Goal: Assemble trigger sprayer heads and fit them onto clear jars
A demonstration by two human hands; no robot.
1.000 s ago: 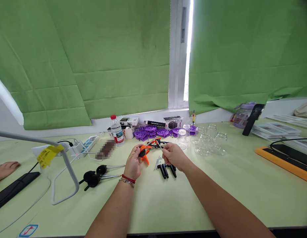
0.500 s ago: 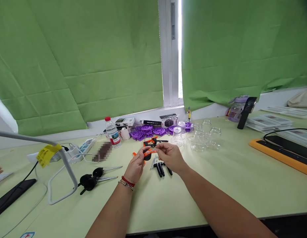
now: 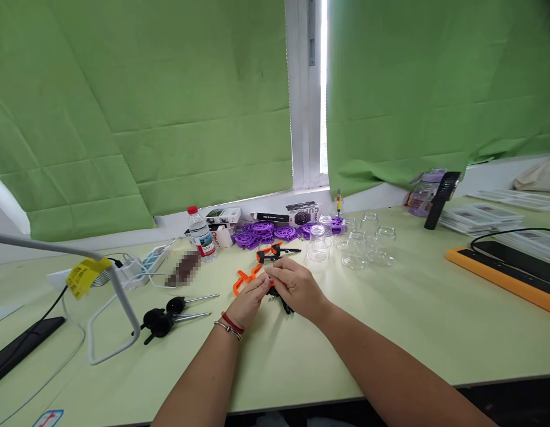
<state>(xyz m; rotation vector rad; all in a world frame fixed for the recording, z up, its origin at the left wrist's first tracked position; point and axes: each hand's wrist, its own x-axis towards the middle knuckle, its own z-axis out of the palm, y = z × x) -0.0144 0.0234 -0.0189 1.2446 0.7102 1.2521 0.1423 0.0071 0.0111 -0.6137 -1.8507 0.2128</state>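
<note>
My left hand (image 3: 249, 301) is closed, thumb and fingers pinched on a small orange-and-black part (image 3: 271, 283), of which only a sliver shows. My right hand (image 3: 300, 289) meets it from the right, also closed. Its fingertips press together over that part and hide whatever is between them. Just left of the fingers, an orange plastic frame (image 3: 245, 279) lies on the table. Black handle-like pieces (image 3: 285, 306) lie partly covered beneath my hands. Beyond my fingertips rest orange-and-black parts (image 3: 269, 255) with black rods.
Purple plastic discs (image 3: 262, 230) are piled at the back, with clear cups (image 3: 357, 249) to their right. A water bottle (image 3: 202, 236) stands back left. Black-handled metal tools (image 3: 168, 317) and a grey metal frame (image 3: 124, 308) lie left. An orange-edged black device (image 3: 501, 283) is at right.
My hands have drawn together, and my right hand now covers most of the small part. The thin silver piece at its fingertips is hidden. The co-worker's hand at far left has left view.
</note>
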